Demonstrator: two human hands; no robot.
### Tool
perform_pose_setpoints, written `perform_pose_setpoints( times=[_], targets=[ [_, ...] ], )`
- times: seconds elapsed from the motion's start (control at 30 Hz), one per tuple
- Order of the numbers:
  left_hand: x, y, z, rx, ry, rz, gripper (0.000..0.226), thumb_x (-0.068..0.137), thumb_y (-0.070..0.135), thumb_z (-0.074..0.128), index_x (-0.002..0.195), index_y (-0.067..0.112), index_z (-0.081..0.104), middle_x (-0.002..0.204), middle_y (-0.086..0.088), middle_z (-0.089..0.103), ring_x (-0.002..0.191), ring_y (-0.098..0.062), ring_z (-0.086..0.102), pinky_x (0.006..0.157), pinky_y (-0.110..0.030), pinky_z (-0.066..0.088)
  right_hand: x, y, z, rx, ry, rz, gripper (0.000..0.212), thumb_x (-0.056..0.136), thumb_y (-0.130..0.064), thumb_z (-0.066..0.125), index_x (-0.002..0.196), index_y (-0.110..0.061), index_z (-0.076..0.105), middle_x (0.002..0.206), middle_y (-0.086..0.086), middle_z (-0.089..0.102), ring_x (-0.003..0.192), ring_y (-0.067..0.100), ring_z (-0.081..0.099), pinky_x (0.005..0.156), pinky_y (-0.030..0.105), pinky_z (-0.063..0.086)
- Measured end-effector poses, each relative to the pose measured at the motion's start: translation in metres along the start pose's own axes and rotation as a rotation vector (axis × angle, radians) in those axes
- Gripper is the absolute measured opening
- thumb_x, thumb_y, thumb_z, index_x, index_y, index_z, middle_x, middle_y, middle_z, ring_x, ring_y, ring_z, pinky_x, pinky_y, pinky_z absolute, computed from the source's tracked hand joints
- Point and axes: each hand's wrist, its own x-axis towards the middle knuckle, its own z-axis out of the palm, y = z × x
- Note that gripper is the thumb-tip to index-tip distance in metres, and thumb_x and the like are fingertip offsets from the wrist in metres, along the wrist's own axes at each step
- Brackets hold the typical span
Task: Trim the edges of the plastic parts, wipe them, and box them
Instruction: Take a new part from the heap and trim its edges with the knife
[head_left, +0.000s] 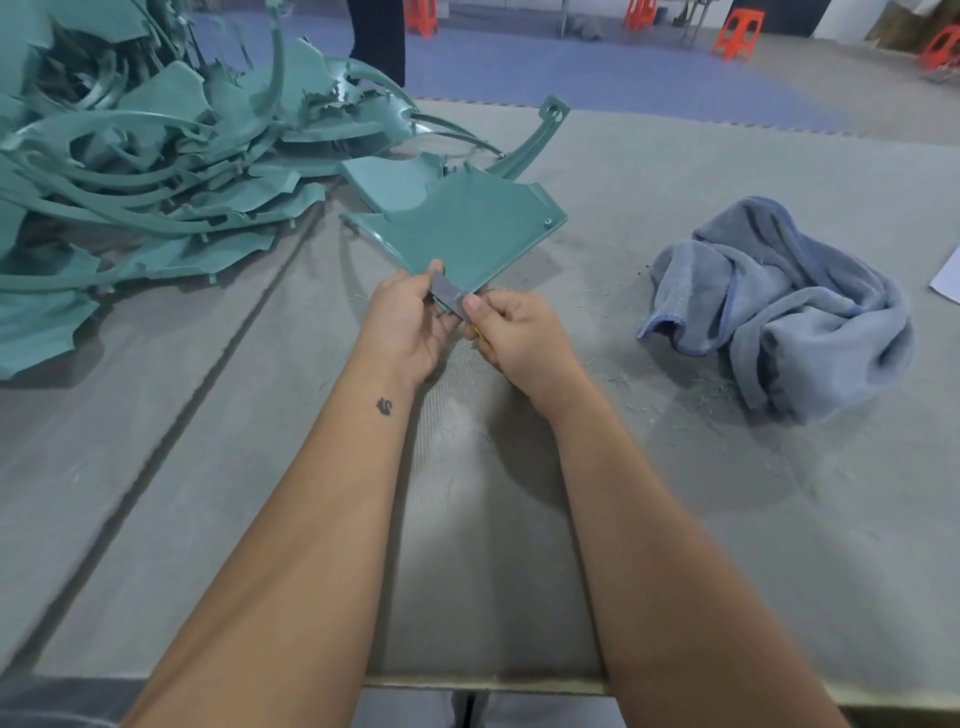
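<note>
A flat teal plastic part (467, 228) lies tilted over the table's middle, its near corner pinched by my left hand (410, 325). My right hand (519, 340) is closed around a knife with a yellow handle, and its grey blade (448, 297) rests against that near corner between both thumbs. A crumpled blue-grey cloth (789, 306) lies to the right of my hands, apart from them. No box is in view.
A big heap of teal plastic offcuts and strips (145, 171) fills the table's left. Fine shavings (696, 384) lie near the cloth. A white sheet (948, 280) shows at the right edge. A person's legs (376, 36) and orange stools (737, 34) stand beyond the table.
</note>
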Motion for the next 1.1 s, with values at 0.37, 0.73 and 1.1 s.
perform_pose_setpoints(
  times=[0.37,0.73,1.1],
  targets=[
    [-0.005,0.003,-0.001,0.052,0.034,-0.011,0.022,0.101,-0.001,0.038,0.107,0.006,0.059,0.097,-0.01,0.069,0.073,-0.019,0.072,0.06,-0.03,0.06,0.006,0.003,-0.011,0.264,0.265,0.049,0.037,0.101,-0.021,0.048,0.064,-0.017,0.048,0.041,-0.014,0.041,0.041,0.004,0.033,0.041,0.018,0.027],
    [-0.005,0.002,-0.003,0.07,0.036,0.019,0.021,0.1,-0.002,0.041,0.104,0.002,0.061,0.085,-0.008,0.073,0.072,-0.02,0.071,0.057,-0.029,0.059,-0.001,0.004,-0.004,-0.069,-0.034,-0.046,0.036,0.099,-0.019,0.052,0.063,-0.016,0.054,0.042,-0.01,0.041,0.043,0.01,0.034,0.049,0.026,0.03],
    [-0.005,0.002,-0.005,0.037,0.01,-0.004,0.024,0.102,0.001,0.037,0.107,0.006,0.06,0.096,-0.009,0.072,0.078,-0.02,0.073,0.06,-0.029,0.059,0.004,0.004,-0.01,0.183,0.114,0.002,0.036,0.1,-0.019,0.05,0.065,-0.011,0.05,0.04,-0.007,0.036,0.036,0.005,0.028,0.037,0.017,0.024]
  ],
)
